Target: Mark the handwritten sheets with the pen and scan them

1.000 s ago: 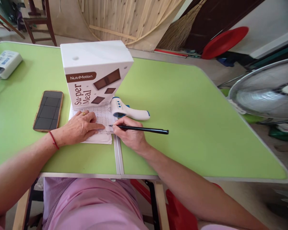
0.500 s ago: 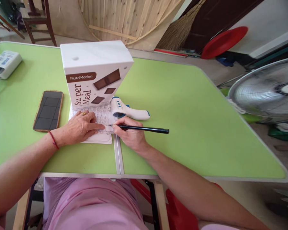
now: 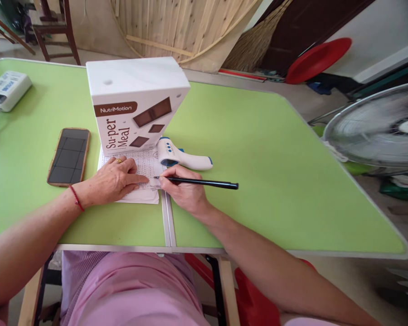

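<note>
My left hand [image 3: 114, 179] lies on a sheet of handwritten paper [image 3: 144, 168], its index finger stretched out to the right and other fingers partly bent. My right hand [image 3: 186, 192] is closed on a black pen [image 3: 211, 183], held nearly level. The pen's tip meets the paper just right of my left index finger. A white carton [image 3: 139, 102] printed "NutriMotion Su-per Meal" stands upright at the paper's far edge and hides part of it. A white and blue infrared thermometer [image 3: 185, 159] lies beside the carton, just beyond my right hand.
A phone [image 3: 69, 156] in a brown-edged case lies left of my left hand. At the green table's [image 3: 275, 181] far left stands a white power bank [image 3: 8, 90] with a cable. A fan [image 3: 377, 124] stands beyond the table's right edge.
</note>
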`<state>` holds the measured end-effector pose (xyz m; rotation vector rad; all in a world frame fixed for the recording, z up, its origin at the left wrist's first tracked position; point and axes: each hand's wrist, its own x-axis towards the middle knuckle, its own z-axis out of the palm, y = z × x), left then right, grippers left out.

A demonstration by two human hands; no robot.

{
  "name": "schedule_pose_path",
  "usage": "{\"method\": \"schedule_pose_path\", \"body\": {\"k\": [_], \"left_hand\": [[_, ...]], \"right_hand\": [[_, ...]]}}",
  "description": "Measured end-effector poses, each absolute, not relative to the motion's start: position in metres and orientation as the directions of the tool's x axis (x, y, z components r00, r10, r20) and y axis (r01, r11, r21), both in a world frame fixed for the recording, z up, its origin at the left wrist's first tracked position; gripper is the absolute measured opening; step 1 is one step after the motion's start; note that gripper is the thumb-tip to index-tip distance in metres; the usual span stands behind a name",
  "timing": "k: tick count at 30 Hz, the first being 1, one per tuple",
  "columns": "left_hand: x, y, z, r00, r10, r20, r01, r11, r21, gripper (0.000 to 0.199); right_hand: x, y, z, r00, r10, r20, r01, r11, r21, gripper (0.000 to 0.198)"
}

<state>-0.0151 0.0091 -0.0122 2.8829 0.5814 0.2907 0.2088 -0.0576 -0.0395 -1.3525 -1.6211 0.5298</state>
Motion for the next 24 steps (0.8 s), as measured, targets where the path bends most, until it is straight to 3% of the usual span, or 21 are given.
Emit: {"method": "schedule_pose_path", "body": {"k": [7, 11, 14, 18, 21, 24], "left_hand": [[-0.015, 0.01, -0.015, 0.901, 0.405, 0.156, 0.368, -0.903, 0.221, 0.033], [-0.015, 0.011, -0.015, 0.903, 0.371, 0.215, 0.322, -0.918, 0.231, 0.031], [-0.015, 0.007, -0.004, 0.817, 0.38, 0.434, 0.268, -0.916, 0.299, 0.027], [-0.017, 0.0, 0.014, 0.37, 0.536, 0.759, 0.541, -0.788, 0.292, 0.013], [-0.021, 0.006, 0.012, 0.099, 0.601, 0.793, 0.686, -0.619, 0.383, 0.044], [-0.026, 0.021, 0.0, 0.19, 0.702, 0.686, 0.72, -0.575, 0.388, 0.068]], "right_hand": [[0.208, -0.06, -0.039, 0.106, 0.918, 0.381, 0.495, 0.284, -0.821, 0.007], [0.215, -0.061, -0.033, 0.182, 0.842, 0.509, 0.583, 0.324, -0.745, 0.005], [0.223, -0.06, -0.027, 0.101, 0.756, 0.647, 0.668, 0.431, -0.607, 0.006], [0.229, -0.06, -0.021, -0.022, 0.66, 0.751, 0.726, 0.527, -0.442, 0.01], [0.229, -0.06, -0.022, -0.097, 0.645, 0.758, 0.756, 0.543, -0.366, 0.016], [0.23, -0.059, -0.025, -0.135, 0.647, 0.75, 0.78, 0.537, -0.322, 0.021]]}}
